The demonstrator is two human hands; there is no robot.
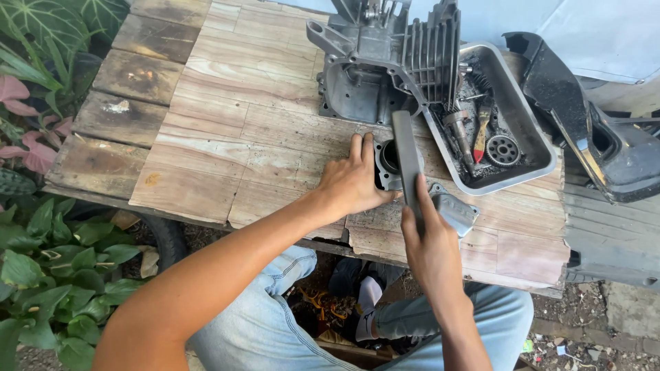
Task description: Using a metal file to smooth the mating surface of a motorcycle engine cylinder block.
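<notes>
Your left hand (pixel 352 184) presses the small grey metal cylinder part (pixel 389 163) flat on the wooden table (pixel 227 137); your right hand (pixel 427 240) grips the grey flat bar (pixel 407 161) poised above it, striking apparently unfinished.

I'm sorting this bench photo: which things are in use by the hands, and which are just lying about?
In use:
- left hand steadying a small round metal part
- right hand gripping a flat grey bar over it

Lying about:
- engine casing
- metal tray with a gear
- grey cover piece
- black housing
</notes>
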